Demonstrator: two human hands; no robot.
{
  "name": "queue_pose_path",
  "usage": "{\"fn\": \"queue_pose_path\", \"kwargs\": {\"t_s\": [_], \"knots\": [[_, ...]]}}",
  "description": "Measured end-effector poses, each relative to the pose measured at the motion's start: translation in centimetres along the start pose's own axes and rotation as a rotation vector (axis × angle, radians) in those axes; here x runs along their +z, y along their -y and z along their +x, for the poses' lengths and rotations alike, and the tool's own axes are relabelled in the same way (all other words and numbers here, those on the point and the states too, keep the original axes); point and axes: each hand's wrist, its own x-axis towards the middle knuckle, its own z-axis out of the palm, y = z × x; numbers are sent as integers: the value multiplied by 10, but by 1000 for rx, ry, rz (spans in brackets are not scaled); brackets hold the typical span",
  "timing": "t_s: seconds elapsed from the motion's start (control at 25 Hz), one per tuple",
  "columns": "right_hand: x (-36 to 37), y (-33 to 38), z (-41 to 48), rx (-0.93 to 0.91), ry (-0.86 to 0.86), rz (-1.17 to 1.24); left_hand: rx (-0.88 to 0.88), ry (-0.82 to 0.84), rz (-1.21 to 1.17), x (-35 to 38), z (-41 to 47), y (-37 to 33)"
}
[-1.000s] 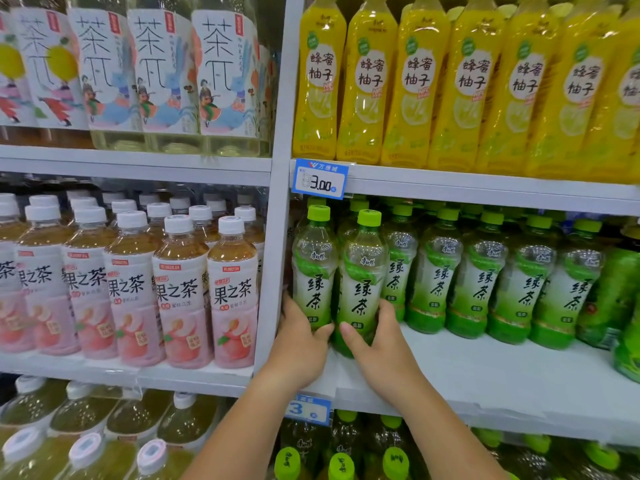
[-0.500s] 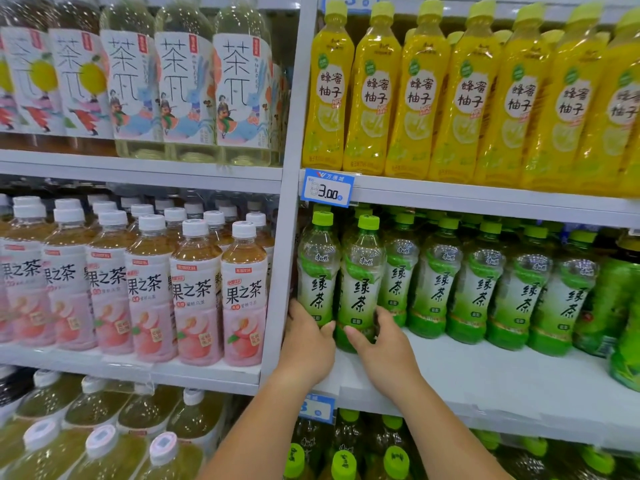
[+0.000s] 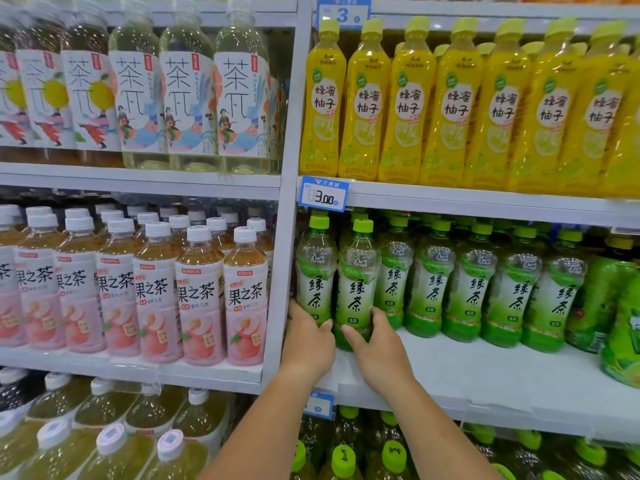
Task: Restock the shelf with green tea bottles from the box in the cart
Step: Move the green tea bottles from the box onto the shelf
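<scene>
Two hands are busy at the centre of the frame, each on its own drink. The left hand [image 3: 306, 341] curls round the foot of the end bottle [image 3: 315, 271], the one hard against the grey post [image 3: 287, 271], with its thumb at the front and its fingers round the left side. The right hand [image 3: 377, 344] grips the second bottle [image 3: 358, 285] just beside it in the same way, thumb on the front of the base and fingers wrapped round the right flank. Both bottles stand upright on the white shelf [image 3: 485, 382], close against each other. They sit a little forward of the row of green tea [image 3: 474, 289] that runs off toward the right of the frame.

To my eye this is the placing step: the pair looks set down at the left end and is being squared up with the row. Whether the bases rest fully on the board I cannot tell, since the hands hide them.

Next, I would say, both grips need to ease off gently so that neither bottle rocks. Then comes a trip back to the box in the cart, which is nowhere in view from here. Bare white board lies in front of the row on the right, so I judge there is plenty of room left to fill.
</scene>
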Motion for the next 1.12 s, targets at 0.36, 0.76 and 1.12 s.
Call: {"fn": "queue_pose_path", "kwargs": {"t_s": [0.36, 0.76, 1.12], "knots": [[-2, 2, -3, 10, 13, -44, -29, 57, 11, -6, -3, -9], [-4, 6, -5, 33, -12, 14, -88, 127, 21, -12, -7, -20], [-18, 5, -9, 68, 40, 129, -11, 96, 147, -25, -39, -22]]}}
